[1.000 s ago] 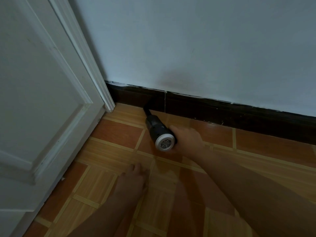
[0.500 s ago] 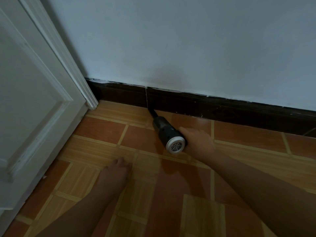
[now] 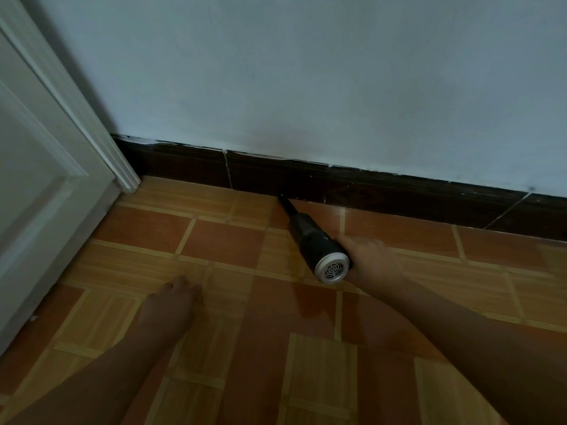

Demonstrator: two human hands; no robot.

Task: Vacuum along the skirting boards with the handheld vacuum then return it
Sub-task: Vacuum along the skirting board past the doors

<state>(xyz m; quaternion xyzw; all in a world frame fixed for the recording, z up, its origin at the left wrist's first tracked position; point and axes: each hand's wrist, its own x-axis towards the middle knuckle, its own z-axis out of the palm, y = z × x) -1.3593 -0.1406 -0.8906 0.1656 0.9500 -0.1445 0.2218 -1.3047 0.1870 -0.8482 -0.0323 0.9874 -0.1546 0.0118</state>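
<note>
My right hand (image 3: 372, 260) grips a black handheld vacuum (image 3: 316, 245) with a silver vented rear cap. Its thin black nozzle points up and left and its tip meets the foot of the dark brown skirting board (image 3: 383, 187), just right of a joint in the board. My left hand (image 3: 171, 305) rests flat on the orange floor tiles, fingers pointing toward the wall, well left of the vacuum and holding nothing.
A white panelled door (image 3: 40, 179) and its frame (image 3: 101, 139) fill the left side, meeting the skirting at the corner. A pale blue-white wall (image 3: 306, 81) rises above the skirting. Orange and wood-pattern floor tiles (image 3: 233, 243) spread across the foreground.
My right hand has slid the vacuum to the right along the skirting, away from the door frame and past the board joint. My left hand has stayed flat on the floor.
</note>
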